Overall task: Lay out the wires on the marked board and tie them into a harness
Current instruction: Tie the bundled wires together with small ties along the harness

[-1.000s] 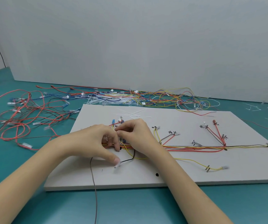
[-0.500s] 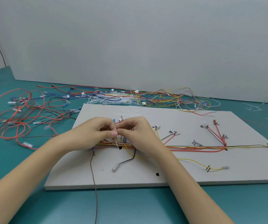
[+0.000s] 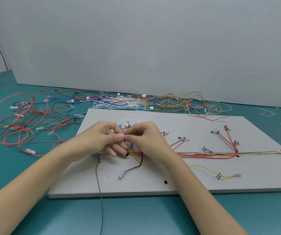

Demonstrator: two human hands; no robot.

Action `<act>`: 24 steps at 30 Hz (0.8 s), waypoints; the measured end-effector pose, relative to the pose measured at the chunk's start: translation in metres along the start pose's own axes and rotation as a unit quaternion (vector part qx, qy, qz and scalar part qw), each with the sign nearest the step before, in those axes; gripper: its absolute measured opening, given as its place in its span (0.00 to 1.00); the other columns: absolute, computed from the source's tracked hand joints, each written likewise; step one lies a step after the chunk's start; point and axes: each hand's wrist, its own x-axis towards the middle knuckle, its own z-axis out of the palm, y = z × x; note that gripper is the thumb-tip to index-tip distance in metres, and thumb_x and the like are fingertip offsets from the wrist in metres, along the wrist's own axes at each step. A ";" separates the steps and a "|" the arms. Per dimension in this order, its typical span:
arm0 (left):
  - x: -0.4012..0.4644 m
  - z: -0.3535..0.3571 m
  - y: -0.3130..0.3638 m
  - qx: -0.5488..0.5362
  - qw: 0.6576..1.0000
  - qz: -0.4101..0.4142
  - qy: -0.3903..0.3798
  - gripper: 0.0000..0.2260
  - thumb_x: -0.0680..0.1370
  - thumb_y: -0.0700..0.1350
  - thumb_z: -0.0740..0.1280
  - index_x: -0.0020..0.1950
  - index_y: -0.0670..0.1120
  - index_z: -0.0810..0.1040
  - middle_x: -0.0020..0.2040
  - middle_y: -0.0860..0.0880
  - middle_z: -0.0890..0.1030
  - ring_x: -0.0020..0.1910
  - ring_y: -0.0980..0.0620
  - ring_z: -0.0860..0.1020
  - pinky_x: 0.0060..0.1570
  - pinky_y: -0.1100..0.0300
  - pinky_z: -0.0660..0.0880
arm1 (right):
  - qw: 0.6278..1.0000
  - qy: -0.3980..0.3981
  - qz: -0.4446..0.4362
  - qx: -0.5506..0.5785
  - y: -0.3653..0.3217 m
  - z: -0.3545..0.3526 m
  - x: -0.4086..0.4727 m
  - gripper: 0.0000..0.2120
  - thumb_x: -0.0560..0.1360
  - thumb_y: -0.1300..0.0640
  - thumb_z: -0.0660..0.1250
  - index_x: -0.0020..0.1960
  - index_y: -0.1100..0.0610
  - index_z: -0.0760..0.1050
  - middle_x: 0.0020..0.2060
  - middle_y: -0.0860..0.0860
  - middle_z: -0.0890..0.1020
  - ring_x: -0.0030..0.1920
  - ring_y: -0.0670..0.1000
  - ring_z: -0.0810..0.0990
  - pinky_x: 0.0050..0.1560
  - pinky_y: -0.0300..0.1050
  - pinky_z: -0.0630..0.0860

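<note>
On the white board (image 3: 187, 180), the left hand (image 3: 100, 139) and right hand (image 3: 146, 138) pinch a thin white tie (image 3: 123, 144) just above the red, yellow and black wire bunch (image 3: 204, 154), which runs off past the right hand.

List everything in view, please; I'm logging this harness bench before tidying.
board: one, white, on the table.
laid wires: one bundle, red, yellow, black, along the board.
cable tie: one, white, between both hands' fingertips.
spare ties: several, white, board's far edge.
loose wires: many, mostly red, table left and behind the board.
table: one, teal.
left hand: pinches the cable tie.
right hand: pinches the cable tie.
</note>
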 end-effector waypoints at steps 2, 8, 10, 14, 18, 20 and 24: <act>0.000 0.002 0.000 -0.007 1.000 -0.002 0.013 0.05 0.80 0.40 0.65 0.47 0.38 0.74 0.41 0.39 0.85 0.41 0.43 0.85 0.27 0.64 0.77 | 1.000 0.003 0.003 0.004 0.000 0.000 0.000 0.05 0.73 0.67 0.71 0.47 0.62 0.85 0.39 0.56 0.86 0.39 0.48 0.82 0.44 0.45 0.78; -0.003 -0.001 0.000 -0.028 0.999 -0.027 0.012 0.05 0.75 0.39 0.71 0.48 0.39 0.78 0.45 0.40 0.85 0.44 0.45 0.85 0.31 0.65 0.78 | 0.998 -0.031 0.034 0.046 -0.001 -0.006 -0.003 0.07 0.74 0.68 0.68 0.47 0.63 0.84 0.30 0.51 0.82 0.32 0.46 0.78 0.32 0.34 0.72; -0.002 -0.003 0.000 -0.039 0.999 -0.035 0.006 0.06 0.75 0.36 0.71 0.49 0.39 0.77 0.45 0.39 0.85 0.45 0.46 0.85 0.32 0.66 0.78 | 0.996 -0.035 0.050 0.064 -0.002 -0.006 -0.003 0.07 0.74 0.69 0.68 0.48 0.64 0.84 0.29 0.51 0.82 0.30 0.44 0.78 0.32 0.34 0.73; 0.000 -0.003 -0.002 -0.046 0.998 -0.046 0.012 0.08 0.74 0.34 0.71 0.50 0.40 0.75 0.46 0.39 0.85 0.44 0.47 0.85 0.31 0.65 0.78 | 0.988 -0.035 0.099 0.112 -0.003 -0.009 -0.003 0.06 0.74 0.67 0.69 0.49 0.64 0.83 0.33 0.55 0.83 0.34 0.47 0.81 0.34 0.36 0.75; 0.000 -0.001 -0.004 -0.042 0.998 -0.042 0.012 0.12 0.74 0.35 0.72 0.52 0.43 0.71 0.45 0.39 0.85 0.41 0.48 0.85 0.27 0.64 0.77 | 0.983 -0.031 0.122 0.135 -0.005 -0.010 -0.001 0.05 0.74 0.66 0.69 0.49 0.64 0.82 0.36 0.56 0.82 0.36 0.49 0.80 0.35 0.39 0.75; 0.000 -0.001 -0.005 -0.038 0.998 -0.040 0.013 0.12 0.75 0.36 0.71 0.52 0.43 0.70 0.45 0.39 0.85 0.41 0.48 0.85 0.26 0.64 0.76 | 0.984 -0.035 0.122 0.128 -0.005 -0.010 -0.001 0.05 0.74 0.65 0.70 0.49 0.64 0.83 0.35 0.54 0.82 0.36 0.50 0.80 0.36 0.40 0.74; 0.001 -0.001 -0.005 -0.036 0.998 -0.042 0.014 0.13 0.75 0.35 0.71 0.53 0.43 0.70 0.45 0.39 0.85 0.41 0.48 0.85 0.27 0.64 0.77 | 0.984 -0.040 0.125 0.121 -0.005 -0.010 -0.001 0.06 0.74 0.64 0.70 0.50 0.64 0.83 0.35 0.53 0.83 0.37 0.50 0.80 0.36 0.39 0.74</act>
